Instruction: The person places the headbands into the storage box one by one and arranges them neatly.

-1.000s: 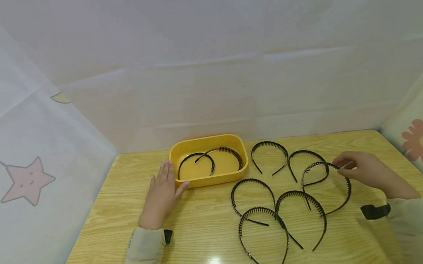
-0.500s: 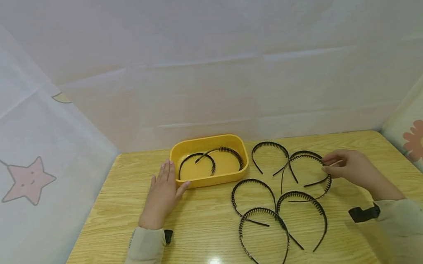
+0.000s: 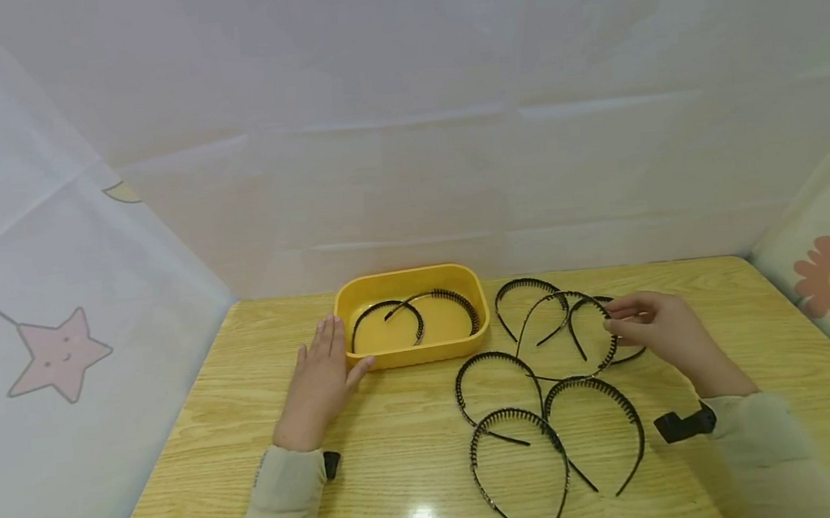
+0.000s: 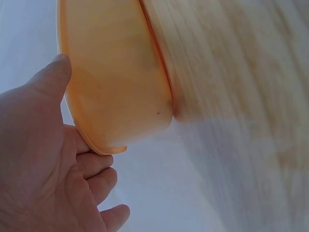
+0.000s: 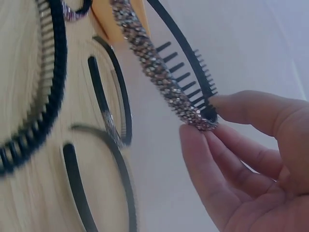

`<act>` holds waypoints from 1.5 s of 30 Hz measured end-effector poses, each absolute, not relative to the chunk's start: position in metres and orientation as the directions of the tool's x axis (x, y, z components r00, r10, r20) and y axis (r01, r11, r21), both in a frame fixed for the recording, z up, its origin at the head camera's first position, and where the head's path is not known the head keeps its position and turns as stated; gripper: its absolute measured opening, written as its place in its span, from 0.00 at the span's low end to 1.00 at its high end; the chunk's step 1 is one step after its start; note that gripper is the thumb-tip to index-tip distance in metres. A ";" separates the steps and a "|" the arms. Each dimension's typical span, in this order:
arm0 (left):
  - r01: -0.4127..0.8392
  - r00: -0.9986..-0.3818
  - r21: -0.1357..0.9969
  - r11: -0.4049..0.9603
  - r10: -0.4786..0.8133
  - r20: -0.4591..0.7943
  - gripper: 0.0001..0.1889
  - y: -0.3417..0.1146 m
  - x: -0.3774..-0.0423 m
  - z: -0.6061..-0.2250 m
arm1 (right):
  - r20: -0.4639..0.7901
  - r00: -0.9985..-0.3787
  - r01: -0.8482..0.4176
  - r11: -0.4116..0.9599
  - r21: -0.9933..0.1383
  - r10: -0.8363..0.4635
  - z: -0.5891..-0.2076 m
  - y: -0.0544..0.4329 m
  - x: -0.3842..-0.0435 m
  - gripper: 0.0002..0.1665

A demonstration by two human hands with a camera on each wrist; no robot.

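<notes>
My left hand [image 3: 315,381] rests at the left front corner of a yellow plastic container [image 3: 415,355]. Its fingers lie straight along the left side, with the thumb at the front rim. Two black toothed headbands [image 3: 450,294] lie inside the container. My right hand [image 3: 655,329] pinches a headband [image 5: 157,72] between thumb and fingers, holding it raised over the others. Glittery stones cover its outer face and black comb teeth line the inside. In the head view its loop overlaps two headbands near the back of the table.
Several more black toothed headbands lie on the wood-grain table [image 3: 219,469], among them one at the front [image 3: 512,411] and one right of it [image 3: 632,409]. A pale cloth wall [image 3: 408,170] stands behind the table.
My right hand has moved left toward the container, carrying the headband across the ones on the table. The left hand and container have stayed in place.
</notes>
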State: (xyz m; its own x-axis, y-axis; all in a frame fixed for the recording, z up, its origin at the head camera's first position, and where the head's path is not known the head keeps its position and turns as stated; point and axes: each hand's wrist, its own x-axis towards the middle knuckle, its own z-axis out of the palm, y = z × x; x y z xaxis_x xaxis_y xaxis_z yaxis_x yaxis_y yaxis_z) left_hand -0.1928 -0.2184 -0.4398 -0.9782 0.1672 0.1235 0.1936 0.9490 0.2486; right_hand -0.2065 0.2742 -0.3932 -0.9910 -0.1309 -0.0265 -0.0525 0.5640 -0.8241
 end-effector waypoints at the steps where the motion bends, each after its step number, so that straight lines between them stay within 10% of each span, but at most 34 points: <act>1: 0.194 -0.978 0.248 0.949 0.168 0.123 0.46 -0.218 -0.193 -0.440 | -0.029 -0.992 -0.045 0.542 -0.839 -0.127 -0.394 0.272 -0.207 0.31; 45: 0.199 -0.977 0.252 0.947 0.171 0.127 0.46 -0.217 -0.191 -0.435 | 0.002 -0.998 -0.007 0.081 -0.997 -0.056 -0.396 0.141 -0.235 0.26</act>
State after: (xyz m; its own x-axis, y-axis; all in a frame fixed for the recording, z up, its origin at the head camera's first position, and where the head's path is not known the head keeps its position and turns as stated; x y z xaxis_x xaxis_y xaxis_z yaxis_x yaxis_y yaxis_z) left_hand -0.1908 -0.2175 -0.4353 -0.9770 0.1714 0.1267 0.1988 0.9471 0.2518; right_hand -0.2349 0.1405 -0.3957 -0.9984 -0.0563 0.0023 -0.0068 0.0813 -0.9967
